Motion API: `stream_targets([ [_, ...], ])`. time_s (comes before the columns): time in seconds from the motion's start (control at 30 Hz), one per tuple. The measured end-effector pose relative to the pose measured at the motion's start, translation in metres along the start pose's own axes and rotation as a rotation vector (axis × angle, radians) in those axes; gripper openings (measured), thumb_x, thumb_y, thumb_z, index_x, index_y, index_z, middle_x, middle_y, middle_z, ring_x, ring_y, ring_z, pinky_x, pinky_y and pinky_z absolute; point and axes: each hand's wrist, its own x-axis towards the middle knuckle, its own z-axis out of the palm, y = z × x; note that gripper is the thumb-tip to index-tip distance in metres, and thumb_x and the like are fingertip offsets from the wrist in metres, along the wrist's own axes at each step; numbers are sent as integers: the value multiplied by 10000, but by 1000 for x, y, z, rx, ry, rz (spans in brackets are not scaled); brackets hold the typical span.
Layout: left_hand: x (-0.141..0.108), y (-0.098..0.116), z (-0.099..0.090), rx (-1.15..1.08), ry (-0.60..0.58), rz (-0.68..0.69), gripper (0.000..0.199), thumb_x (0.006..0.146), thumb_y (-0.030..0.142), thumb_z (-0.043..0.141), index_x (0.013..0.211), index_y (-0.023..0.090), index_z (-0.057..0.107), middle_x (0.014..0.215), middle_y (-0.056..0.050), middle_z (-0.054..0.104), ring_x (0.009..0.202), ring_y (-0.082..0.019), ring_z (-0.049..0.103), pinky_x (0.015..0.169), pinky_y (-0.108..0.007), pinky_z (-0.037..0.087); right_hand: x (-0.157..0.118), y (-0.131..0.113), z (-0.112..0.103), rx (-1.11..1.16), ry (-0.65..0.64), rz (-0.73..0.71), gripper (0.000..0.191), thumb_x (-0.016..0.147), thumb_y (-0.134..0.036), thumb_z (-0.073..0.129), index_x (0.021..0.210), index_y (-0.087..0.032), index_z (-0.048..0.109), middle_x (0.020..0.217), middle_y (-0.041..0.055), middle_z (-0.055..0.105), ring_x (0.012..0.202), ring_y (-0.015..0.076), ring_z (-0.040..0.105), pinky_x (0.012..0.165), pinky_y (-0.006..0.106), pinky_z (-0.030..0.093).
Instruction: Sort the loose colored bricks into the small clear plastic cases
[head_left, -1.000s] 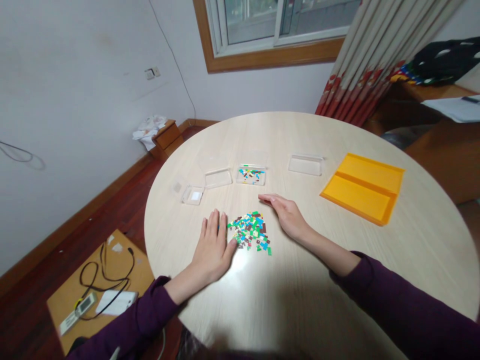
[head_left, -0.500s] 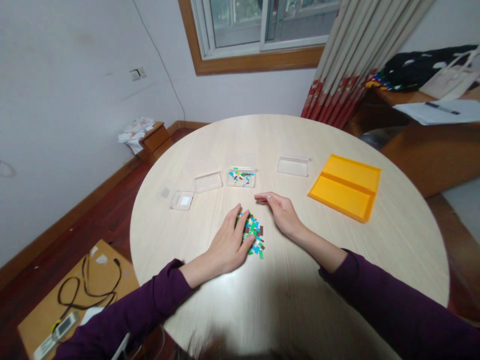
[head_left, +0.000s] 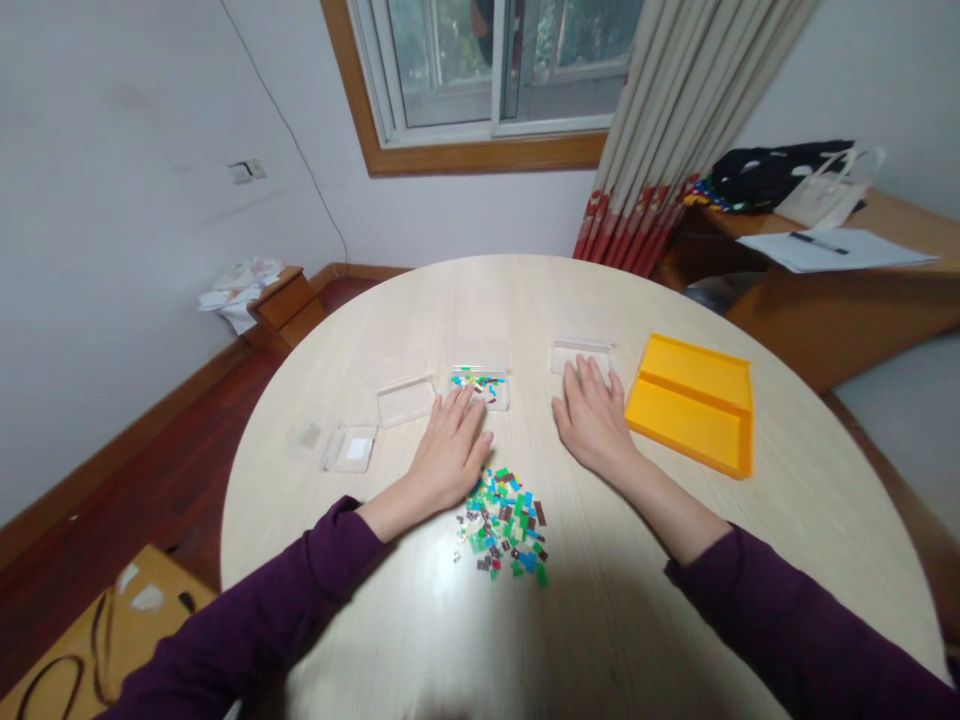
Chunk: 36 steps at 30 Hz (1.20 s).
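The left hand (head_left: 448,448), spread and empty, is bordering the bricks (head_left: 517,508); the right hand (head_left: 594,415), likewise, is partly hiding a box (head_left: 577,350).

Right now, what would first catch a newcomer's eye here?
Probably the bright yellow tray, on the right of the round table. Then comes the heap of small multicoloured pieces near its middle, with the left hand at the heap's upper left and the right hand beyond its upper right.
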Motion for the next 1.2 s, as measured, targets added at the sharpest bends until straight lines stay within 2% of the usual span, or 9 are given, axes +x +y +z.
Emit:
stream_targets([
  [0.13, 9, -3, 5, 50, -74, -23, 539, 967, 378, 256, 1376, 57, 398, 1472, -197, 374, 1407, -298, 264, 1153, -548, 165, 1, -2, 1, -110, -42, -24, 464, 920, -297, 359, 1300, -62, 482, 1349, 244, 509, 1283, 343, 431, 1063, 579, 202],
  [0.3, 7, -2, 9, 69, -64, 18, 552, 958, 406, 278, 1369, 59, 401, 1429, -204, 423, 1367, -307, 331, 1142, -559, 197, -5, -18, -8, -28, -38, -167, 332, 937, -243, 369, 1192, -152, 561, 1202, 155, 630, 1126, 261, 555, 993, 491, 272],
  [0.4, 6, -2, 10, 70, -37, 33, 527, 959, 403, 278, 1360, 87, 410, 1414, -194, 442, 1350, -298, 356, 1133, -563, 218, -7, -30, -13, 6, -18, -224, 306, 934, -232, 383, 1172, -155, 560, 1183, 145, 633, 1121, 248, 554, 974, 453, 285],
  [0.57, 6, 3, 9, 94, -34, 54, 515, 956, 392, 293, 1336, 75, 435, 1384, -196, 472, 1315, -305, 398, 1131, -554, 224, 6, -46, -15, 38, 110, -289, 358, 922, -194, 383, 1248, -134, 518, 1271, 173, 580, 1204, 257, 500, 975, 424, 296],
  [0.7, 6, 6, 6, 101, -21, 71, 474, 952, 385, 309, 1287, 96, 478, 1321, -184, 525, 1263, -297, 448, 1112, -546, 263, 24, -60, -3, 125, 54, -379, 386, 918, -155, 347, 1238, -177, 561, 1233, 128, 620, 1165, 243, 527, 958, 420, 301],
  [0.93, 4, 8, 5, 111, -31, 91, 458, 943, 381, 335, 1251, 84, 498, 1298, -182, 540, 1246, -299, 461, 1113, -529, 268, 33, -69, 11, 55, -81, -276, 436, 939, -211, 329, 1323, -131, 521, 1227, 163, 594, 1122, 283, 491, 919, 448, 344],
  [1.2, 3, 8, 7, 92, -33, 94, 463, 946, 379, 335, 1280, 92, 478, 1335, -193, 516, 1281, -297, 440, 1112, -556, 261, 32, -68, 12, 72, -98, -270, 383, 951, -244, 339, 1208, -198, 621, 1186, 143, 573, 1080, 283, 473, 895, 454, 355],
])
